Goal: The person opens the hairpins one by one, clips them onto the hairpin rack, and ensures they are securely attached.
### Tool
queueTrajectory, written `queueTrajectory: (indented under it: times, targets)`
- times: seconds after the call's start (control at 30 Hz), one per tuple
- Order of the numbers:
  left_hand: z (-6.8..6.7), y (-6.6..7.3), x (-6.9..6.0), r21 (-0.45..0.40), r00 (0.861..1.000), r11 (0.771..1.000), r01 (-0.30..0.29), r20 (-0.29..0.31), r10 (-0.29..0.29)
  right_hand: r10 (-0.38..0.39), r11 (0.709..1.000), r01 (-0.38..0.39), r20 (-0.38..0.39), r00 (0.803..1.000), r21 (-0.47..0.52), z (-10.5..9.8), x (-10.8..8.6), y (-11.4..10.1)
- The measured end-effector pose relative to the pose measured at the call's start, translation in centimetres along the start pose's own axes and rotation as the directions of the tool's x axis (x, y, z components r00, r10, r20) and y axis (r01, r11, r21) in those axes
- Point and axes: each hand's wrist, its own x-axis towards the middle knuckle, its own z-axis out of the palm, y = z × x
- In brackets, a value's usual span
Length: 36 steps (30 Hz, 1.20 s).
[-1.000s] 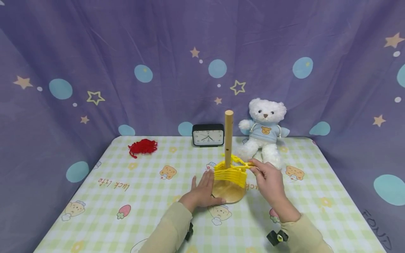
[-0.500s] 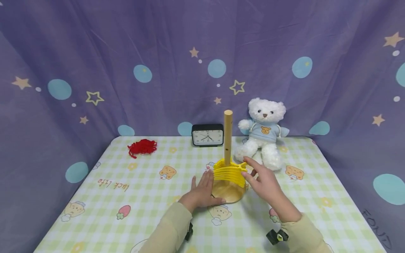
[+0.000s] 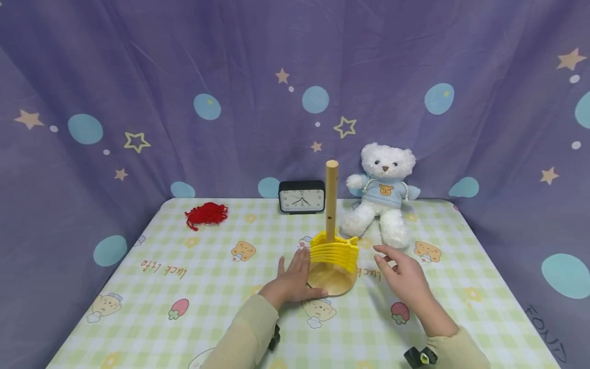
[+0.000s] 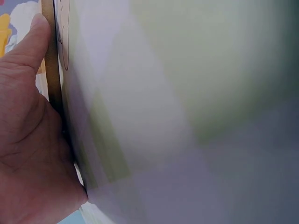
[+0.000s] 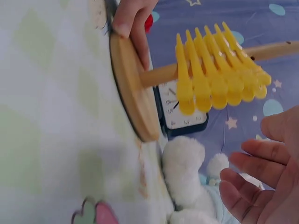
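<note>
A wooden post [image 3: 331, 202] stands upright on a round wooden base [image 3: 333, 281]. Around its lower part sit several yellow plastic clips [image 3: 335, 256], stacked closely one above another. In the right wrist view the yellow clips [image 5: 217, 70] fan out, their narrow ends tapering. My left hand [image 3: 292, 281] steadies the base at its left side with straight fingers, the thumb lying along the near rim; the left wrist view shows the thumb [image 4: 35, 39] against the base edge. My right hand [image 3: 402, 274] hovers right of the clips, fingers relaxed, holding nothing and touching nothing.
Behind the post stands a black desk clock [image 3: 301, 197]. A white teddy bear [image 3: 384, 189] in a blue top sits at the back right. Red yarn [image 3: 207, 214] lies at the back left. A checked cloth [image 3: 152, 328] covers the table, with a purple curtain [image 3: 258, 46] behind.
One second ago my right hand pinched the end of the top yellow clip at the post. It has let go and drawn back to the right. My left hand has stayed put.
</note>
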Motion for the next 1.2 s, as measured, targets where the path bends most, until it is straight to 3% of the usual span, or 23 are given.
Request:
queueTrajectory:
  times: [0.43,1.2]
  targets:
    - [-0.4,-0.1,-0.4,-0.015,1.000,1.000,0.000,0.002,0.000,-0.012,0.999,0.011,-0.020,1.000,-0.048,-0.5,-0.4,1.9]
    - [-0.1,-0.2,-0.4,-0.017,1.000,1.000,-0.026,0.001,0.026,-0.004,0.999,0.002,-0.028,1.000,-0.053,-0.7,-0.7,2.4]
